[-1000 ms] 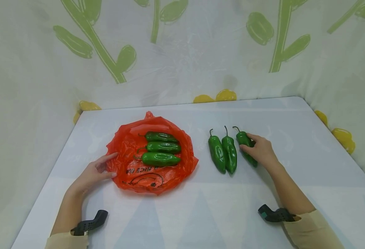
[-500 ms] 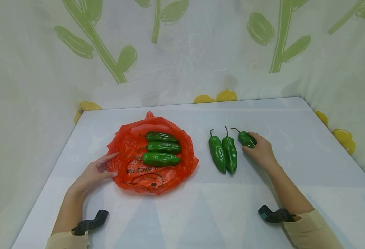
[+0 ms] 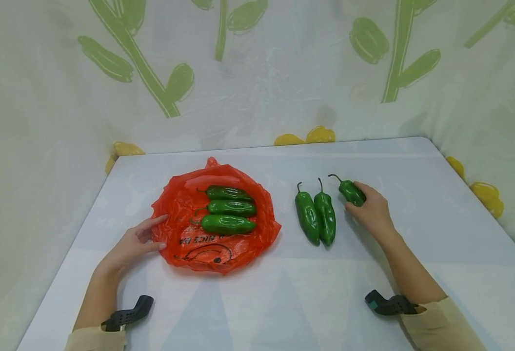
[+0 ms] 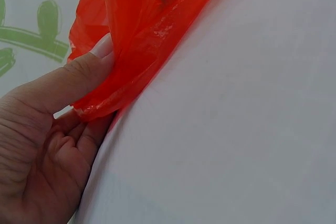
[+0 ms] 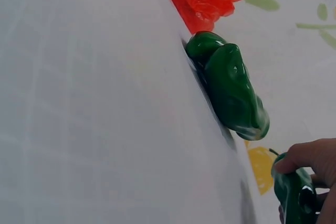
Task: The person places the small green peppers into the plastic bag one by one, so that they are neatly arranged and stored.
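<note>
My right hand (image 3: pixel 373 209) grips a green chili pepper (image 3: pixel 351 191), its thin stem pointing up and left; the palm side hides its lower end. In the right wrist view, the thumb lies across this pepper (image 5: pixel 293 195), which appears raised off the table. Two more green peppers (image 3: pixel 307 217) (image 3: pixel 325 218) lie side by side to the left of that hand. At the left, my left hand (image 3: pixel 130 246) holds the edge of a red plastic bag (image 3: pixel 174 195). The left wrist view shows the thumb against the film (image 4: pixel 142 40) and fingers under it. Several dark letters mark the bag.
Three green peppers (image 3: pixel 228 224) lie in a row on the spread bag, stems to the left. The white table (image 3: pixel 275 302) reaches back to a leaf-printed curtain (image 3: pixel 284 73). A dark wrist-worn device (image 3: pixel 128 312) sits on each forearm.
The right hand has lifted its pepper; the tip that showed below the hand is now hidden. Hand and pepper have shifted slightly away and right. The left hand and bag stay put.
</note>
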`<state>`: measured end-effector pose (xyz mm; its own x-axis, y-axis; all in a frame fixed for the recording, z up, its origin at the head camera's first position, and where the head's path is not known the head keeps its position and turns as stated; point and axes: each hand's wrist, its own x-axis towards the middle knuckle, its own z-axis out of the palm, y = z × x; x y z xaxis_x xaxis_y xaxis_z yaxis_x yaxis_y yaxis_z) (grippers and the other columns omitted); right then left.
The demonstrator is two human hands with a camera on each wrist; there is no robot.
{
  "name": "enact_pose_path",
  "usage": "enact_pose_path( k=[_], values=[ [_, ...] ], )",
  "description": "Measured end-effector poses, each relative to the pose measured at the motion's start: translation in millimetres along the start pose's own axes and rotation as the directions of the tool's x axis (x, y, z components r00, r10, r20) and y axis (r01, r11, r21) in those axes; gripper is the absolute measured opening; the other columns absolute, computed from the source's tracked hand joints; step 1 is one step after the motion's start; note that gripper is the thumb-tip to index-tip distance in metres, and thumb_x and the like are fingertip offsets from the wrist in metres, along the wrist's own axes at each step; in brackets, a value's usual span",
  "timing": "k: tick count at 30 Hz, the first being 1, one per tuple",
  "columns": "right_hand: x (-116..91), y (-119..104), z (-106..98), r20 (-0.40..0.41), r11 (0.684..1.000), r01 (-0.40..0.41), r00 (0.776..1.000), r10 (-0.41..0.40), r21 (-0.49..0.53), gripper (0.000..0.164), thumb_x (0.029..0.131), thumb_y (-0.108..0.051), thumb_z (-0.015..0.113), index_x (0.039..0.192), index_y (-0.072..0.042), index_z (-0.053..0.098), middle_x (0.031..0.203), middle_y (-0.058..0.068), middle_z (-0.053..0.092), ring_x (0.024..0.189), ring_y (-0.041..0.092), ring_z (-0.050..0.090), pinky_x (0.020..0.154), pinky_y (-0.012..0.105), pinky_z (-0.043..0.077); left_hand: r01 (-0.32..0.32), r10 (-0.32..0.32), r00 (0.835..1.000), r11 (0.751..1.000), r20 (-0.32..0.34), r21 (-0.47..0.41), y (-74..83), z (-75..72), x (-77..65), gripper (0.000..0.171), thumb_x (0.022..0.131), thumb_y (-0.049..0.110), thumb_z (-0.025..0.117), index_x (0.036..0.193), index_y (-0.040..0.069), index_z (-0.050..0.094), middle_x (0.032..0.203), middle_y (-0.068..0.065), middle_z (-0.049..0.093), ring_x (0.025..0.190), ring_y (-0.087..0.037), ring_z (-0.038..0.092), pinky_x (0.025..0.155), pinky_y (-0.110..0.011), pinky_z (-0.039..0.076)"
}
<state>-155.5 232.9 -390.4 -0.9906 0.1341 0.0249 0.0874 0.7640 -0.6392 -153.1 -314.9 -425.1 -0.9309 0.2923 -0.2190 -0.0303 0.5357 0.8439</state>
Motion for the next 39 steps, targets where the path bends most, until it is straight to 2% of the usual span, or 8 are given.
enact_pose_path(
  k=[8,20,27,39],
  values=[
    [-4,-8,-3,-0.079,0.996,0.091,0.993,-0.09,0.01,0.059,0.083,-0.006,0.062,0.136,0.008,0.041,0.134,0.033,0.045,0.115,0.048,0.048,0.091,0.061,0.044,0.001,-0.001,1.0,1.0,0.0,-0.002,1.3,0.0,-0.7,0.073,0.084,0.023,0.071,0.146,0.008,0.035,0.153,-0.022,0.023,0.138,-0.045,0.021,0.1,-0.058,0.038],
    [-13,-27,-6,-0.146,0.985,0.166,0.976,-0.159,0.038,0.057,0.083,-0.004,0.065,0.136,0.005,0.045,0.132,0.03,0.048,0.114,0.046,0.049,0.088,0.06,0.047,0.017,-0.017,1.0,1.0,0.006,-0.014,0.2,-0.4,0.7,0.074,0.084,0.023,0.071,0.146,0.009,0.034,0.154,-0.022,0.022,0.138,-0.046,0.021,0.1,-0.059,0.037],
    [-11,-40,-3,-0.159,0.974,0.218,0.965,-0.208,0.052,0.057,0.082,-0.003,0.066,0.135,0.004,0.046,0.13,0.029,0.049,0.113,0.044,0.05,0.088,0.059,0.048,0.014,-0.014,1.0,1.0,0.001,-0.01,0.1,0.5,-0.3,0.073,0.084,0.024,0.071,0.146,0.011,0.035,0.153,-0.021,0.024,0.138,-0.045,0.023,0.099,-0.059,0.04],
    [-3,-78,2,-0.167,0.946,0.298,0.947,-0.275,0.127,0.057,0.083,-0.004,0.067,0.136,-0.001,0.047,0.133,0.022,0.05,0.117,0.038,0.051,0.09,0.054,0.05,0.003,-0.003,1.0,1.0,0.004,-0.011,0.9,-0.3,-1.3,0.072,0.085,0.023,0.07,0.146,0.009,0.034,0.153,-0.022,0.024,0.137,-0.044,0.025,0.099,-0.057,0.041]
  ],
)
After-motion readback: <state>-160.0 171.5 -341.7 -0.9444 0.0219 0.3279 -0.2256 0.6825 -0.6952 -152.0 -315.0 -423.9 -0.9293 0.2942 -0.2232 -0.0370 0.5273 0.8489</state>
